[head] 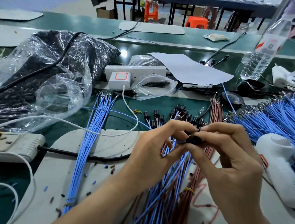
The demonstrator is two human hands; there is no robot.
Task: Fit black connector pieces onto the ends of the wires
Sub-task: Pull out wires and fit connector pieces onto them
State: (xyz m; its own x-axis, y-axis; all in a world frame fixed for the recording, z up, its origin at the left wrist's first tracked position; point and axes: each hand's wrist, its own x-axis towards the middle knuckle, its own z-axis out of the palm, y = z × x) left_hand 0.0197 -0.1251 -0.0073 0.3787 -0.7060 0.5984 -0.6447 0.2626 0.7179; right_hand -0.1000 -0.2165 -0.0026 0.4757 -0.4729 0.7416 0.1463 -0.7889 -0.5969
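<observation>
The black connector piece is pinched between the curled fingers of the left hand, at its 9 o'clock, and the right hand, at its 3 o'clock, seemingly on a blue wire, with fitted connectors at 12 o'clock on the desk.

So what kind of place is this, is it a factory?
Probably a small factory or workshop for putting wires together. Bundles of blue wires lie on a long green workbench, black connectors with wires fitted sit in a pile, and the right hand pinches one more connector.
</observation>
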